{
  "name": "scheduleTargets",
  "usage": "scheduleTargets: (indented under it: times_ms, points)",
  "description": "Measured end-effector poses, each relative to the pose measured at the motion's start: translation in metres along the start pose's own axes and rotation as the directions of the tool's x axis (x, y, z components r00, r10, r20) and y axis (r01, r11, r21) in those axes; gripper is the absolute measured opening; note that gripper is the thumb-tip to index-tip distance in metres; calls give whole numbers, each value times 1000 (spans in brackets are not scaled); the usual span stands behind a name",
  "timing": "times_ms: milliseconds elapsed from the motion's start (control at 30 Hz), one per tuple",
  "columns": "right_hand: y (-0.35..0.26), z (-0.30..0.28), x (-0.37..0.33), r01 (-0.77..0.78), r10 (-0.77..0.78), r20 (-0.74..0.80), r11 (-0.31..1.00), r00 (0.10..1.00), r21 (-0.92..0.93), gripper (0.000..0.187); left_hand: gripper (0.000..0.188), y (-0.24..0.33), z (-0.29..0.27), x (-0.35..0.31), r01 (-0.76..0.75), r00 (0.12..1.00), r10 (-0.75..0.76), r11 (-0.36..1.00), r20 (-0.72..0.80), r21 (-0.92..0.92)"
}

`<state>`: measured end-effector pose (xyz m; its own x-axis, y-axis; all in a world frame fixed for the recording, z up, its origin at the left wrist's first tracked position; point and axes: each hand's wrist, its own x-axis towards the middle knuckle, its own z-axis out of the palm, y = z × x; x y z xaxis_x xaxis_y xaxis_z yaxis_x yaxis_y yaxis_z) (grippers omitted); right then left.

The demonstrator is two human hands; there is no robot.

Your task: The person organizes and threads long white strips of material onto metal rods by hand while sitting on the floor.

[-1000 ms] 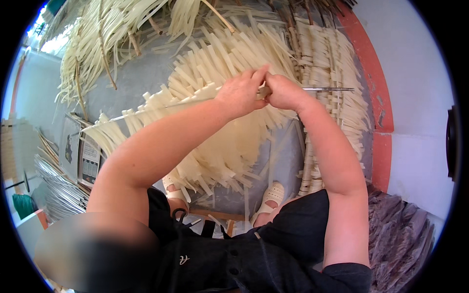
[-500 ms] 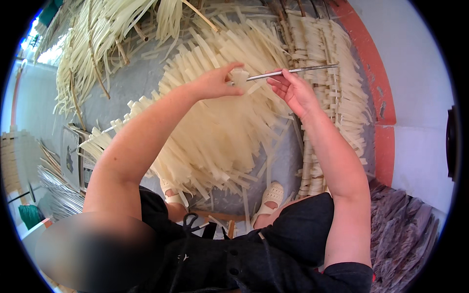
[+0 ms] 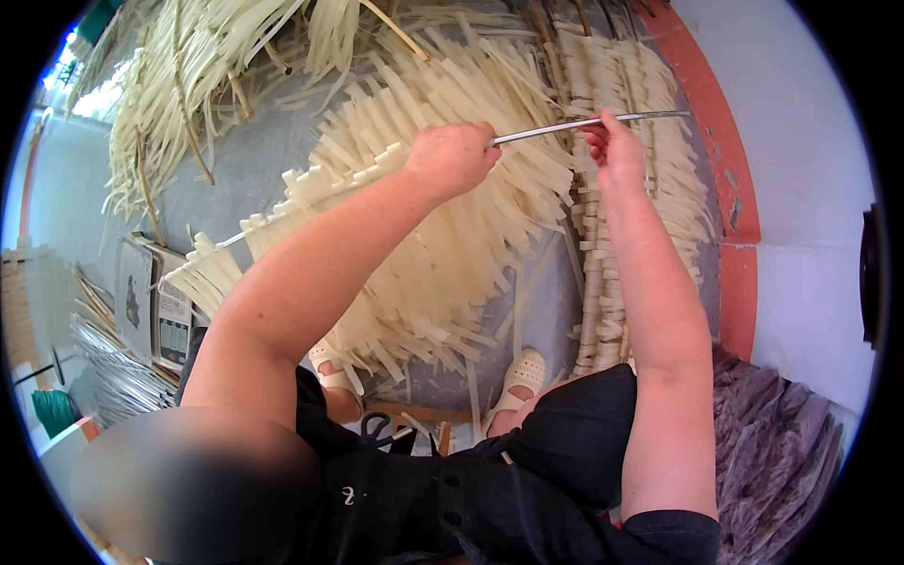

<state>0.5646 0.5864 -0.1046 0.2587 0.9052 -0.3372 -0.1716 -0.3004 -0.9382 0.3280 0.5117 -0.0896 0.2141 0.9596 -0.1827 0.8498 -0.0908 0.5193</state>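
Observation:
A thin metal rod [image 3: 551, 129] slants from lower left to upper right in front of me. Pale, flat strips [image 3: 424, 254] hang from its left part, with their folded ends lined up along it. My left hand [image 3: 454, 158] is closed around the rod at the right end of this row; its fingers hide any strip beneath them. Farther right, my right hand [image 3: 617, 151] pinches the bare rod between thumb and fingers, with the tip sticking out beyond it.
A finished-looking strip panel with woven bands [image 3: 612, 226] lies at right, beside a red-edged wall [image 3: 739, 188]. More strips on sticks [image 3: 202, 85] are at upper left. Metal rods [image 3: 113, 363] lie at lower left, dark crinkled material [image 3: 772, 443] at lower right.
My left hand has gone from open fingers around a strip at the rod's end to a closed grip on the rod. My right hand has shifted right and slightly up with the rod.

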Motion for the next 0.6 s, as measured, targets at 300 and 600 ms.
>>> scheduleTargets:
  times_ms: [300, 600]
  points:
    - [-25, -93, 71, 122, -99, -325, 991, 940, 52, 20, 35, -11, -13, -21, 46, 976, -24, 994, 214, -95]
    - [25, 3, -37, -101, -13, 444, 967, 896, 233, 27, 34, -53, 2, -18, 52, 995, -30, 968, 94, -245]
